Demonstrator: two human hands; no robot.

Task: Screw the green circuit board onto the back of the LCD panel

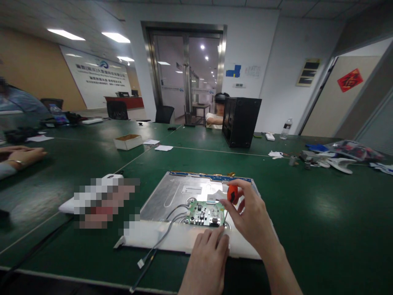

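Note:
In front of me lies a flat metal-backed display panel, with a white strip along its near side. A small green circuit board sits on its middle, and grey cables run from the board's left side over the near edge. My right hand grips a screwdriver by its red-orange handle. The thin shaft slants down to the board's lower right corner. Beside that tip, my left hand rests on the white strip, its fingers bent and close together; whatever they pinch is hidden.
To the left are a white device, partly blurred, and another person's hands. Farther back stand a small open box and a black computer case, with a person behind it. Assorted parts and a bottle are at right.

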